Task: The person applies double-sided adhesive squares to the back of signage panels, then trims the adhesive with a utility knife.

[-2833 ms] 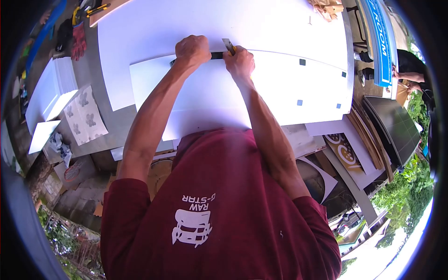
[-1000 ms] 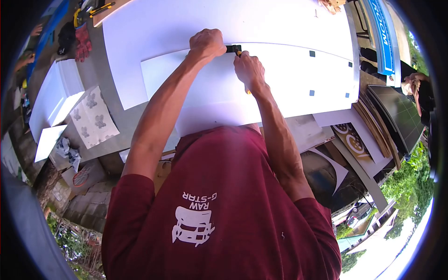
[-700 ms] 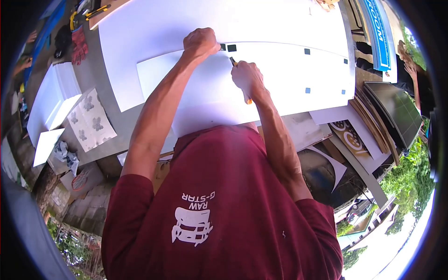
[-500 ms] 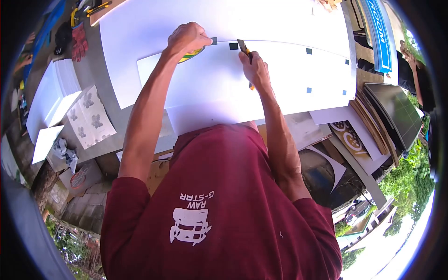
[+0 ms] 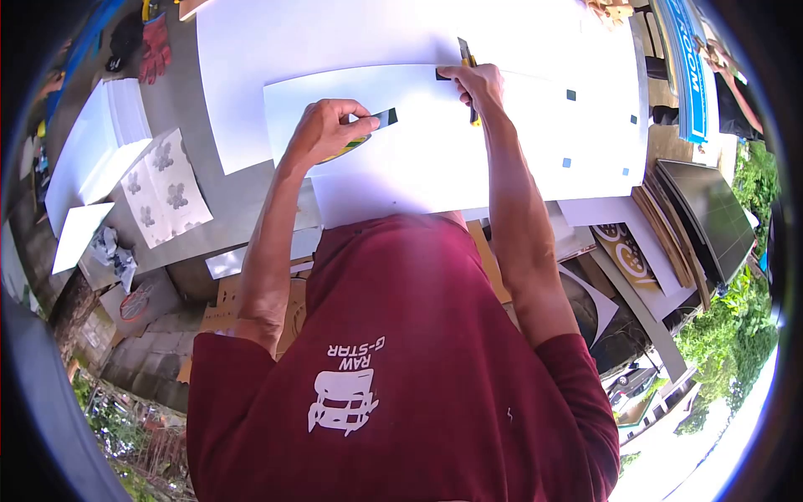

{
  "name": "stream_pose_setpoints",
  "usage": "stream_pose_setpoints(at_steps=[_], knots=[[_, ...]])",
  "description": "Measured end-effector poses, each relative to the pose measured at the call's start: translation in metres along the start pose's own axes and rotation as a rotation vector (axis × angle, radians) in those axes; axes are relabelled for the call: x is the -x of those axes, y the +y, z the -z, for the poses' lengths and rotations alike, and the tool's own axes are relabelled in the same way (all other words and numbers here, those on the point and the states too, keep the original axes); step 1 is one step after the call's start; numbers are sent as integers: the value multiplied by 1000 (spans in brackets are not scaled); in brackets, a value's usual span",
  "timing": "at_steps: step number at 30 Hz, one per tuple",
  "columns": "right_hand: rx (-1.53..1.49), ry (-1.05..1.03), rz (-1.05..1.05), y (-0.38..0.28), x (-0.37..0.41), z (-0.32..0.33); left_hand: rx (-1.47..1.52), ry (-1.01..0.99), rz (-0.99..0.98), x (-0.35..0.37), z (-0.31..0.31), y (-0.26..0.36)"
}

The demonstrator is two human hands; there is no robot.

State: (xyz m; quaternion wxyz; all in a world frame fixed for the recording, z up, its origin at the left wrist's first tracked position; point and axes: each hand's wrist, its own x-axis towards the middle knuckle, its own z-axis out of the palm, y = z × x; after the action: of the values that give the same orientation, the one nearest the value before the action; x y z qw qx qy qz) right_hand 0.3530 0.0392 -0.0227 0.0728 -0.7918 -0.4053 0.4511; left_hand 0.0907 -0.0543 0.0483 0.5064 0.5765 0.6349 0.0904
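Observation:
My left hand (image 5: pixel 329 131) is closed round a roll of tape (image 5: pixel 350 149), partly hidden under the palm. A short dark tape end (image 5: pixel 386 118) sticks out past its thumb and fingertips. My right hand (image 5: pixel 482 84) grips a box cutter (image 5: pixel 464 52) with black and yellow parts, its blade pointing away from me. The fingertips of that hand touch a small dark square (image 5: pixel 442 74) at the far edge of a white sheet (image 5: pixel 393 171). More dark squares (image 5: pixel 570 95) lie on the white surface to the right.
A larger white board (image 5: pixel 242 109) lies beneath the sheet. Left stand stacked white panels (image 5: pixel 100 151), a patterned sheet (image 5: pixel 167 188) and red gloves (image 5: pixel 155 50). Boards (image 5: pixel 669 234) and a dark tiled panel (image 5: pixel 707 209) lean at the right. Another person's arm (image 5: pixel 736 92) shows far right.
My left hand has drawn back toward me with the tape roll, away from the sheet's far edge. My right hand has moved onto the dark square, still holding the box cutter.

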Motion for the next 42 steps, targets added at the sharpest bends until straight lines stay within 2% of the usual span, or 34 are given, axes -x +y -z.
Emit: stream_pose_setpoints(at_steps=[2,5,11,12,15,17,19,21,27,28,31,32,35,42], knots=[[54,50,48,2,2,-6,28,13,0,2,-7,1],[-80,140,86,19,5,-14,50,-1,-19,1,-16,-1],[-433,180,-89,23,-27,-23,52,-25,-40,9,-19,1],[-662,184,-21,24,-18,-17,58,-18,-42,10,-20,1],[-541,9,84,21,29,1,68,-26,-65,14,-20,-1],[-406,-212,267,45,46,-3,68,-23,-94,13,-22,-5],[-427,-372,232,48,86,-6,63,-35,-123,11,-27,-6],[-465,-440,226,60,102,-16,59,-59,-143,8,-32,-6],[-557,-233,275,75,125,-18,-22,-96,-221,0,-44,8],[-531,-193,286,75,128,-11,36,-221,-77,-2,-42,18],[-503,-113,280,83,126,6,217,-432,-63,-21,-51,22],[-487,-89,257,83,128,13,216,-407,-56,-23,-55,24],[-450,-54,190,103,122,15,-151,-267,-18,-29,-63,29],[-268,-25,123,132,98,-30,-573,-136,-36,-12,-93,34]])
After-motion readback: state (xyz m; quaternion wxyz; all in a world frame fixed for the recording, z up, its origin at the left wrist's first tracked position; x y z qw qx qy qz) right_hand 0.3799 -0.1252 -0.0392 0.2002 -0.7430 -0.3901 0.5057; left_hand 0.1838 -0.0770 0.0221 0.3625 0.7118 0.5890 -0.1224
